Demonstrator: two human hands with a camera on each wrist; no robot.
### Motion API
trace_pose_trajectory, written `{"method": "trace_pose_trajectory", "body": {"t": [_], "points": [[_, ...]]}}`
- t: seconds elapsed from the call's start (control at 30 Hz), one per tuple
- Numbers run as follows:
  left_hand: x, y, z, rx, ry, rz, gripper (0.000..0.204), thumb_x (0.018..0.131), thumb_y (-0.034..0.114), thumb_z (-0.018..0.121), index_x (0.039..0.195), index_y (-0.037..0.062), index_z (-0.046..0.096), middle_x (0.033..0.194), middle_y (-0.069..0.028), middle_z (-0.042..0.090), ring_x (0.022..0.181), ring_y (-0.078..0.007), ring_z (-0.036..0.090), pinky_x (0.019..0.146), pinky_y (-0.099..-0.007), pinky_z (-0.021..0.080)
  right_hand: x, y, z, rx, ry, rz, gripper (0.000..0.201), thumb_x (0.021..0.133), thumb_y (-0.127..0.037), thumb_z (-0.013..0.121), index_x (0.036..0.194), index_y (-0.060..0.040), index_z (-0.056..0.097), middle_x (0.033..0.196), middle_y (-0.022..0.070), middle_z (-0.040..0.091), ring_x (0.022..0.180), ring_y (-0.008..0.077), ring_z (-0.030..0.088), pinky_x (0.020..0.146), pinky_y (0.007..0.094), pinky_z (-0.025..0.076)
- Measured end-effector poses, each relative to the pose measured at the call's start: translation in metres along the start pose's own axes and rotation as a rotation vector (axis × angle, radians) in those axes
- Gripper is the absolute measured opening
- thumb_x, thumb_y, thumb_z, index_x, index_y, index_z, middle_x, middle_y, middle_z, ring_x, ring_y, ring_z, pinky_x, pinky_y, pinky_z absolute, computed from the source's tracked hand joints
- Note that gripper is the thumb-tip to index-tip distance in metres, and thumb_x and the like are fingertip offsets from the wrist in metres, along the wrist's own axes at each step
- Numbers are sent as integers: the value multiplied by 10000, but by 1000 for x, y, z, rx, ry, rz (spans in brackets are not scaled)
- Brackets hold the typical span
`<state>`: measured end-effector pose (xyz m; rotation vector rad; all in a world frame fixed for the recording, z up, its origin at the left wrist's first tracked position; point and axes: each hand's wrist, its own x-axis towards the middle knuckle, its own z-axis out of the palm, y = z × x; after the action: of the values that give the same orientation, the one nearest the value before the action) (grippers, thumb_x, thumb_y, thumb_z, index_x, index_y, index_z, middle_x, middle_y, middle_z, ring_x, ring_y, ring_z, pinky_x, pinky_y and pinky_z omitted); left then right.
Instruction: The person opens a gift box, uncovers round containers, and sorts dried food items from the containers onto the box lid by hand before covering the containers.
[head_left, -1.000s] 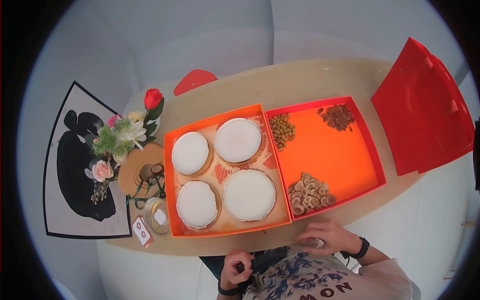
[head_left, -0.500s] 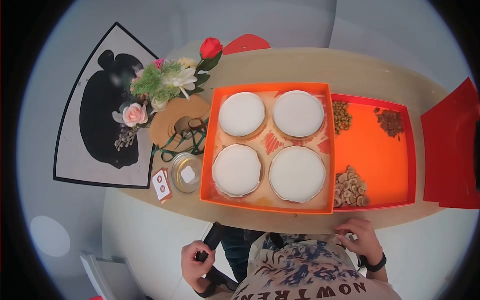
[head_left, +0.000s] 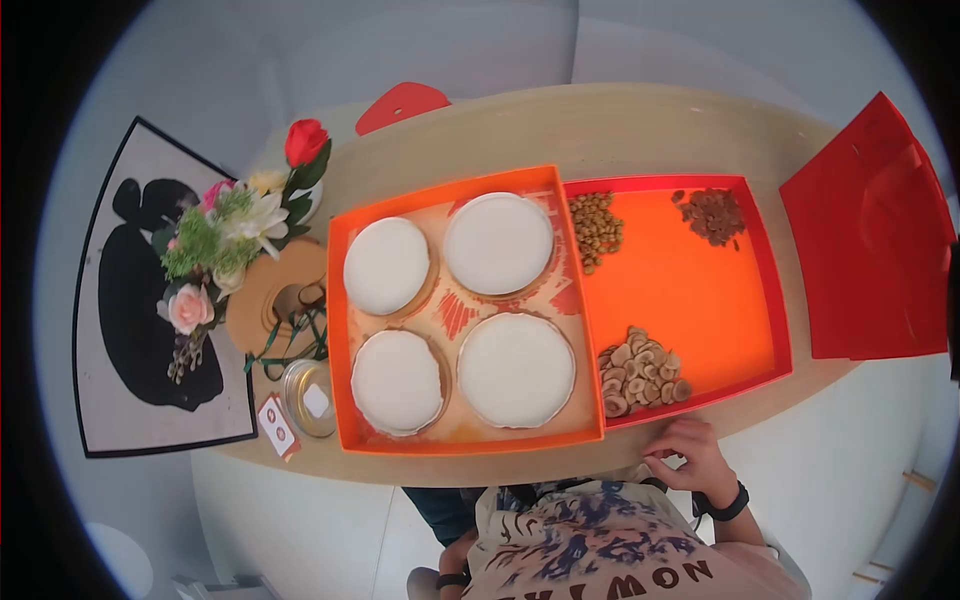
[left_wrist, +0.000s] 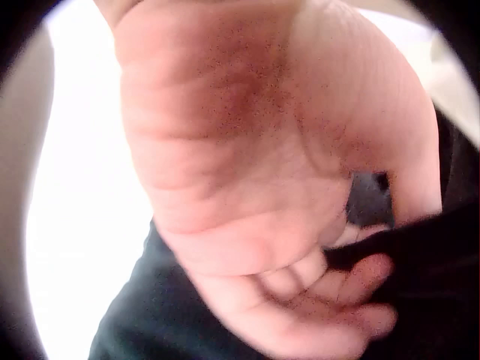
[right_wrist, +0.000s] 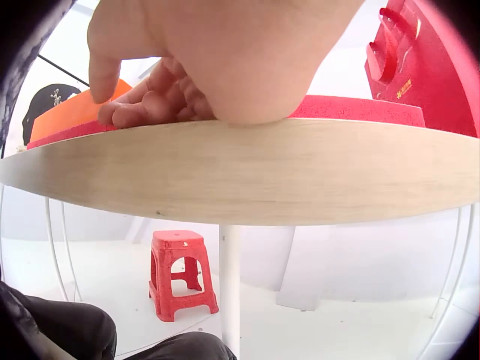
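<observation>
My left hand (head_left: 458,553) is low at the waist, half hidden by the shirt. In the left wrist view its palm faces the camera, fingers (left_wrist: 322,315) curled beside black material; I cannot tell whether they hold anything. My right hand (head_left: 692,458) rests at the table's front edge, fingers loosely bent, with nothing seen in them. Just beyond it stands a red box (head_left: 783,350) with an orange floor, holding pale dried slices (head_left: 640,375), green-brown pellets (head_left: 597,232) and brown flakes (head_left: 712,216). Left of this is an orange box (head_left: 337,330) with several white-topped round pieces (head_left: 515,370).
On the left are artificial flowers (head_left: 240,225), a straw-coloured hat (head_left: 255,305) with green ribbon, a clear round jar (head_left: 308,400), cards (head_left: 277,425) and a black-framed fan-shaped picture (head_left: 150,310). A red lid (head_left: 870,250) stands right. Under the table is a red stool (right_wrist: 180,274).
The left hand has dropped toward the waist, and the black object seen in it is out of sight. The right hand stays at the table's edge. The head view has swung right and back.
</observation>
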<state>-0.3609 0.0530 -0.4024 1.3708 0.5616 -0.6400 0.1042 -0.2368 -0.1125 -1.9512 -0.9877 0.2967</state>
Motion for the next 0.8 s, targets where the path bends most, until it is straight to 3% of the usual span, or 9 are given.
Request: {"method": "trace_pose_trajectory", "body": {"t": [0.2, 0.23, 0.27, 0.33, 0.47, 0.53, 0.6, 0.7, 0.8], "points": [[-41, 118, -10, -116, -61, -345, 609, 900, 337, 706, 1424, 73, 543, 1314, -89, 649, 1094, -185, 632, 895, -317, 525, 2, 0, 1, 2, 40, 76, 58, 776, -86, 777, 791, -104, 724, 637, 11, 607, 546, 169, 590, 517, 296, 452], [-31, 84, -26, -40, -78, -389, 506, 927, 320, 684, 1358, 67, 603, 1051, -72, 742, 827, -128, 686, 691, -271, 553, 1, 0, 2, 5, 46, 62, 57, 777, -84, 774, 788, -105, 723, 632, 10, 598, 533, 167, 582, 509, 298, 445], [-56, 82, -17, -36, -87, -390, 506, 927, 320, 684, 1358, 67, 603, 1051, -72, 742, 827, -128, 686, 691, -271, 553, 2, 1, 3, 9, 52, 47, 56, 778, -81, 771, 785, -106, 722, 628, 10, 590, 521, 165, 573, 501, 300, 438], [-57, 217, -27, 121, 450, -513, 374, 935, 315, 677, 1181, 36, 710, 772, -65, 733, 626, -108, 662, 573, -255, 530, 2, 1, 3, -14, 59, 31, 57, 776, -82, 769, 780, -110, 720, 614, 6, 576, 519, 166, 568, 498, 304, 436], [-78, 353, -4, 61, 433, -72, 218, 894, 187, 657, 856, 0, 763, 612, -77, 648, 536, -155, 612, 533, -265, 482, 3, 2, 5, -46, 53, 8, 70, 760, -101, 775, 754, -122, 709, 570, -5, 530, 510, 170, 548, 490, 308, 421], [-68, 375, -1, 302, 369, 628, 183, 803, 130, 625, 723, -6, 718, 575, -73, 618, 492, -165, 578, 492, -262, 430, 2, 4, 6, -60, 40, -10, 84, 750, -112, 781, 738, -125, 699, 554, -8, 508, 501, 175, 534, 483, 311, 407], [-55, 380, 6, 100, 383, 720, 111, 691, 82, 618, 646, -3, 676, 554, -72, 596, 470, -172, 553, 464, -266, 386, 2, 9, 6, -75, 43, -26, 99, 740, -122, 786, 721, -128, 689, 538, -11, 486, 492, 179, 519, 476, 314, 394], [-54, 383, -10, -270, -287, 810, 176, 694, 100, 831, 715, -4, 691, 639, -98, 635, 514, -218, 579, 494, -283, 430, -3, 8, 5, -93, 54, -55, 126, 730, -132, 789, 694, -130, 668, 523, -10, 449, 479, 184, 494, 467, 318, 371], [-56, 402, -25, -83, -649, 746, 315, 710, 128, 897, 904, -10, 691, 832, -128, 669, 712, -248, 635, 674, -339, 510, -1, 6, 7, -82, 77, -40, 137, 726, -129, 787, 684, -129, 656, 514, -9, 429, 474, 189, 480, 465, 323, 362]]}}
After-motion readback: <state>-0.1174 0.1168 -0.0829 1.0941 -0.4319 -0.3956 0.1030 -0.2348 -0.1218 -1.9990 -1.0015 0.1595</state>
